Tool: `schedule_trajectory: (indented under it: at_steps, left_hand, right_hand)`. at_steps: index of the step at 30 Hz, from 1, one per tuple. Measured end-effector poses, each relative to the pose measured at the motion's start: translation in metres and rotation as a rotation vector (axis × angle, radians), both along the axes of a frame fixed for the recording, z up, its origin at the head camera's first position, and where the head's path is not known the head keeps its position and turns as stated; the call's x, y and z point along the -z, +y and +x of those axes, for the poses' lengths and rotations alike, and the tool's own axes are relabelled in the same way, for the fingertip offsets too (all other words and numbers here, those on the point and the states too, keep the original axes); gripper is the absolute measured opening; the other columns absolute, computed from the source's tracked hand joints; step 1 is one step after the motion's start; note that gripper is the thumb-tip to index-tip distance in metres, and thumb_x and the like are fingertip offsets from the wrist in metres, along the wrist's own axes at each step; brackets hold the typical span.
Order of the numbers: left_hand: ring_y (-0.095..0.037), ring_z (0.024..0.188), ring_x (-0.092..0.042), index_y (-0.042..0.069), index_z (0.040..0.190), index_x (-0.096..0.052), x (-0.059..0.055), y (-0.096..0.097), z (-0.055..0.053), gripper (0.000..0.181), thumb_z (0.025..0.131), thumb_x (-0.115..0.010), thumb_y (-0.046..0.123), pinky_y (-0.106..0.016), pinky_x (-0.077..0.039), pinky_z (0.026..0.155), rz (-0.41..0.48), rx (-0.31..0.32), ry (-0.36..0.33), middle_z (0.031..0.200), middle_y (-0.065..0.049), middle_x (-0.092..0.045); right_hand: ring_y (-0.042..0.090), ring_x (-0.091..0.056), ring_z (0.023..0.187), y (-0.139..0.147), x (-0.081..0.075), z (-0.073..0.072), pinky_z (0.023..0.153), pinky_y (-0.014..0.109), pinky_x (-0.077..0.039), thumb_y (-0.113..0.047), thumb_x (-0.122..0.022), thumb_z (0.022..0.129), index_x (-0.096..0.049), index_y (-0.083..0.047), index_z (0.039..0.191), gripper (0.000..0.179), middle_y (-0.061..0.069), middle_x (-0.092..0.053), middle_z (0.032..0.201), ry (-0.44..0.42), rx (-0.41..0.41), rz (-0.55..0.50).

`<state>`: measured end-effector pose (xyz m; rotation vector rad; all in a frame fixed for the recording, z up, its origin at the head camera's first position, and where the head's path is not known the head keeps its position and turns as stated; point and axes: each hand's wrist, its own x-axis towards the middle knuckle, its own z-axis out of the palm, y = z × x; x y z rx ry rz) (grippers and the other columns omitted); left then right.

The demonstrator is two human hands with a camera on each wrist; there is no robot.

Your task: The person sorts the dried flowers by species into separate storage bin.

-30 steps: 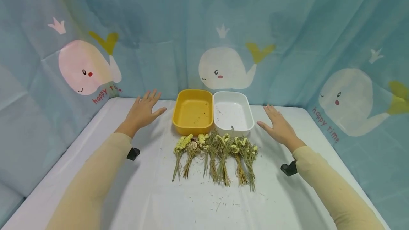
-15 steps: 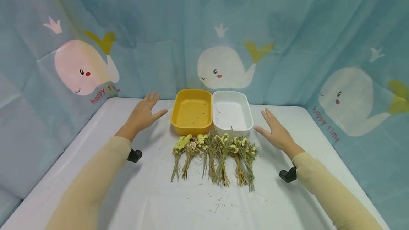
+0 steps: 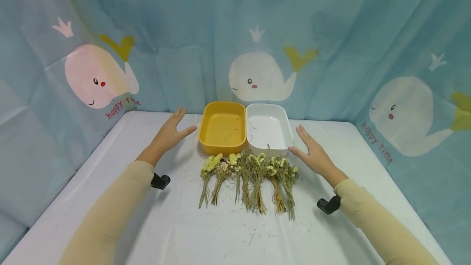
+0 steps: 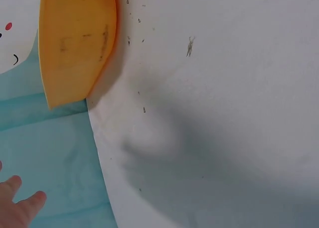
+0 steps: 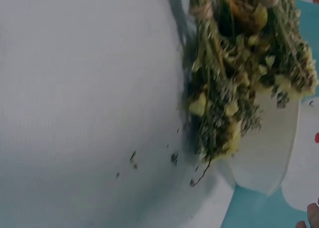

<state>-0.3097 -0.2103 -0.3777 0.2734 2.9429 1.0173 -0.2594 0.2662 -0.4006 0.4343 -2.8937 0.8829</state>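
My left hand (image 3: 169, 136) hovers left of a yellow plastic bin (image 3: 222, 149), fingers spread and thumb pointing at its side. On the other side, my right hand (image 3: 312, 154) is held by the right front corner of a white bin (image 3: 270, 130), its thumb tip right at the corner in the head view. Neither hand holds anything. Several tied bunches of dried flowers (image 3: 257, 181) lie in a row in front of the two bins, yellow heads toward the bins and stems toward me. In the right wrist view the flower bunches (image 5: 219, 88) overlap the white bin.
Bits of dried stem (image 3: 252, 238) are scattered on the white tablecloth (image 3: 206, 240), and crumbs lie inside both bins. A blue curtain (image 3: 176, 72) with printed whales closes off the back and both sides. A black wrist camera (image 3: 160, 181) juts from the left sleeve, another from the right.
Both hands have moved inward, the left a little rightward toward the yellow bin and the right a little leftward toward the white bin. Flowers and bins stay in place.
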Motion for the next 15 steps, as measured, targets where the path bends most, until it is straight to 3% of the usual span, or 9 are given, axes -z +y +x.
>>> schedule_trajectory:
  at_steps: [11,15]
  left_hand:
    - [-0.039,0.155,-0.003,0.029,0.161,-0.005,0.011,0.01,0.006,0.091,0.093,-0.055,0.064,-0.07,-0.016,0.12,0.105,-0.049,-0.092,0.169,0.002,0.006]
    - [-0.038,0.155,-0.004,0.032,0.161,-0.006,0.014,0.015,0.007,0.094,0.09,-0.052,0.072,-0.068,-0.016,0.121,0.135,-0.063,-0.104,0.169,0.001,0.002]
  right_hand:
    - [0.041,-0.018,0.152,-0.016,-0.007,0.021,0.12,0.067,-0.022,-0.045,-0.06,0.098,-0.018,-0.02,0.161,0.081,0.011,-0.014,0.168,0.002,-0.011,-0.098]
    - [0.039,-0.018,0.153,-0.021,-0.009,0.029,0.12,0.067,-0.023,-0.043,-0.062,0.097,-0.02,-0.021,0.16,0.079,0.007,-0.014,0.168,0.004,-0.028,-0.12]
